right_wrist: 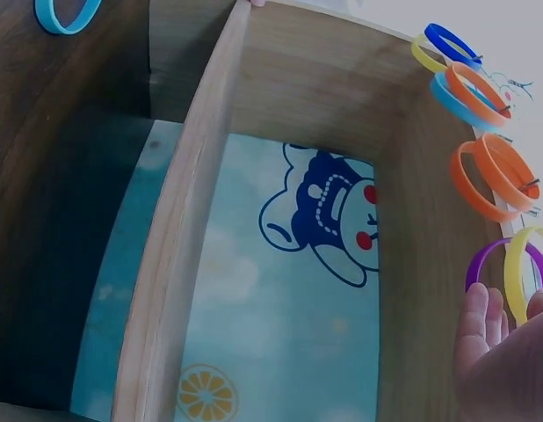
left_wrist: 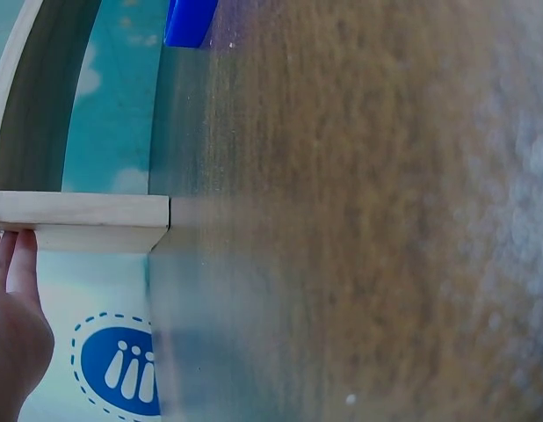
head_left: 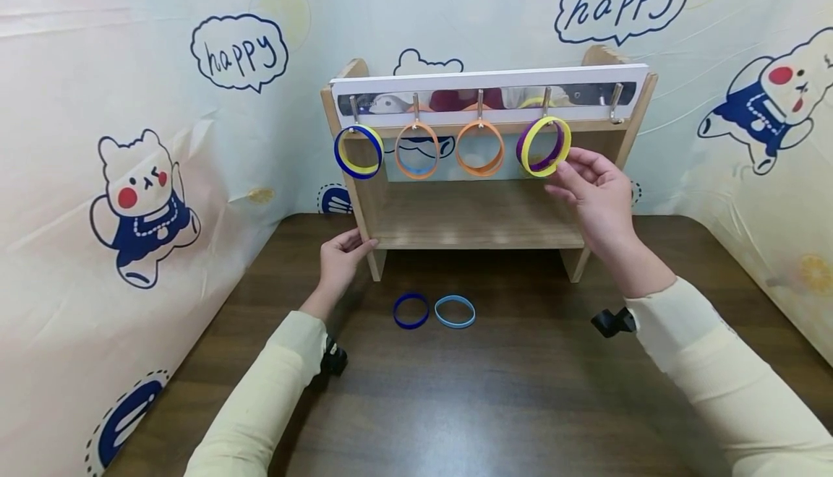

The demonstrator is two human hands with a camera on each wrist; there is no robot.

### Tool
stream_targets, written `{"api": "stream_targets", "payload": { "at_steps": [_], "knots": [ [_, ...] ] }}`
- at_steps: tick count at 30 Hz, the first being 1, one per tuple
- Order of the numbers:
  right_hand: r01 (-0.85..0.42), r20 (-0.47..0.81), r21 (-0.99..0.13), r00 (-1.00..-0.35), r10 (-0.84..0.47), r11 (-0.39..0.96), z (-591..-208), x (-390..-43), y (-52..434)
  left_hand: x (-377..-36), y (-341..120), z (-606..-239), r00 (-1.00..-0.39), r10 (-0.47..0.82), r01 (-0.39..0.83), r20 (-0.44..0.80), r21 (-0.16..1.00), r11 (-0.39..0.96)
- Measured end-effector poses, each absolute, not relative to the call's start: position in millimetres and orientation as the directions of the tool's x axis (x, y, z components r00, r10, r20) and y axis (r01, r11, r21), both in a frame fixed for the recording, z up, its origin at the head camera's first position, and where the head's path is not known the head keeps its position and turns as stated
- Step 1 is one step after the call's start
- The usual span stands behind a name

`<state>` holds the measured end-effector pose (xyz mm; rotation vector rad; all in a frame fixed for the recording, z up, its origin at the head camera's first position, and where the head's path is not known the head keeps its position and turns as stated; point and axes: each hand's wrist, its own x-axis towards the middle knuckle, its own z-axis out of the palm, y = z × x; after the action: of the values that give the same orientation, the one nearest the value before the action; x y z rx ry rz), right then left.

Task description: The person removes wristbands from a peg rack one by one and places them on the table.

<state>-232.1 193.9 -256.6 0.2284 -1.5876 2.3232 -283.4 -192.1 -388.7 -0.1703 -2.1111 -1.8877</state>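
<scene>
Here my right hand point(head_left: 595, 191) pinches the yellow-purple rings point(head_left: 544, 146) on their hook; my left hand point(head_left: 341, 256), fingers straight, steadies the wooden rack point(head_left: 478, 224).

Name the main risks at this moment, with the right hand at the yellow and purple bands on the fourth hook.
The yellow and purple bands hang on a thin hook; the right hand touches them at the rim, so one might slip off. The wooden rack is steadied only by the left hand at its side post; a tug could shift it. A falling band may land near the dark blue band and light blue band.
</scene>
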Motion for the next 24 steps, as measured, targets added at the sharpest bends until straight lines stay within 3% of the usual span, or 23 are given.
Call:
{"api": "stream_targets", "payload": {
  "at_steps": [24],
  "knots": [
    [-0.32, 0.274, -0.867, -0.947, 0.17, -0.383, -254.3, -235.3, 188.8, -284.8, -192.5, -390.5, -0.937, -0.104, 0.321, 0.335, 0.938, 0.128]
  ]
}}
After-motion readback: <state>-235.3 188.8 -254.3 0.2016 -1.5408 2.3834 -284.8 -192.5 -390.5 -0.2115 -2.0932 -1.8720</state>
